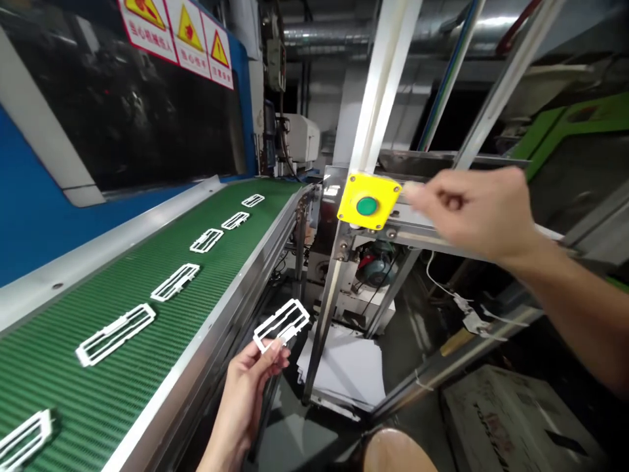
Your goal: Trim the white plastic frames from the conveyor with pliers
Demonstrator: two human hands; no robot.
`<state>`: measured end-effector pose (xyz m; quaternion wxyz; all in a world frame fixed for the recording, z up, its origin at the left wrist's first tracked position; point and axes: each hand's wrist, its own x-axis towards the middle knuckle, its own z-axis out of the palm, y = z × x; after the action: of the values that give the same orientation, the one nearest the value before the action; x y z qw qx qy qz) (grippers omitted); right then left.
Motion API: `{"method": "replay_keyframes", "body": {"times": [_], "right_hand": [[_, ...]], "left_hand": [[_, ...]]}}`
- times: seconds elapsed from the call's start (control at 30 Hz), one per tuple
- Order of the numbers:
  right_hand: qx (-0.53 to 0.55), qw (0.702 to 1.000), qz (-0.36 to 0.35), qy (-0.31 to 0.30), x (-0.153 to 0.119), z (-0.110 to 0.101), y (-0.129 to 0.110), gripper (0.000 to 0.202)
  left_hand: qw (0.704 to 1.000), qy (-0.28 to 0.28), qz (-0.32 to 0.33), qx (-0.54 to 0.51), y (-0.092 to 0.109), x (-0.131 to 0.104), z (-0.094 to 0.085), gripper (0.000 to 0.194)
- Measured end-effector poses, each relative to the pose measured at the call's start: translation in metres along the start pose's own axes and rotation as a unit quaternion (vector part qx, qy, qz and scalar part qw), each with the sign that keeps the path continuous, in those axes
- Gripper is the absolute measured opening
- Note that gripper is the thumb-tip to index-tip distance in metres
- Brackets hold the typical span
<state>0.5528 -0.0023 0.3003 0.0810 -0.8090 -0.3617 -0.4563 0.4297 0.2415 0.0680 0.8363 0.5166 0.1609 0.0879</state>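
My left hand (259, 370) is closed, pinching the near edge of a white plastic frame (295, 313). The frame is a slim, open rectangle with a bar along its inside, held beside the conveyor's rail. My right hand (479, 210) is raised at the right with its fingers curled and nothing visible in them. Its foremost fingertip is at the right edge of a yellow button box (348, 204) with a green push button (367, 206); whether it touches the box I cannot tell. Several similar white frames (175, 282) lie in a row along the green conveyor belt (162, 341).
A metal side rail (196, 334) edges the conveyor. Behind it stands a blue machine (29, 223) with warning signs (189, 36). An aluminium post (381, 85) rises by the button box. White sheets (344, 367) lie low under the stand, and a printed box (515, 419) sits lower right.
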Motion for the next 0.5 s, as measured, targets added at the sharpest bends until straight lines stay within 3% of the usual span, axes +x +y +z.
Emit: {"method": "replay_keyframes", "body": {"times": [0.1, 0.2, 0.3, 0.4, 0.5], "right_hand": [[0.080, 0.989, -0.069, -0.103, -0.027, -0.005, -0.032, 0.032], [0.174, 0.962, -0.051, -0.202, -0.040, 0.001, -0.047, 0.026], [0.252, 0.936, -0.040, -0.241, -0.041, 0.007, -0.054, 0.023], [0.245, 0.922, -0.087, -0.287, -0.039, 0.005, -0.063, 0.017], [0.164, 0.878, -0.207, -0.399, -0.038, -0.002, -0.073, 0.009]], "left_hand": [[0.999, -0.026, 0.011, 0.023, 0.003, -0.003, 0.012, 0.027], [0.994, -0.068, 0.038, 0.071, 0.006, -0.004, 0.022, 0.025], [0.964, -0.126, 0.110, 0.204, 0.013, -0.008, 0.034, 0.023], [0.864, -0.182, 0.250, 0.397, 0.023, -0.013, 0.050, 0.017], [0.738, -0.203, 0.418, 0.489, 0.033, -0.016, 0.065, 0.012]]}}
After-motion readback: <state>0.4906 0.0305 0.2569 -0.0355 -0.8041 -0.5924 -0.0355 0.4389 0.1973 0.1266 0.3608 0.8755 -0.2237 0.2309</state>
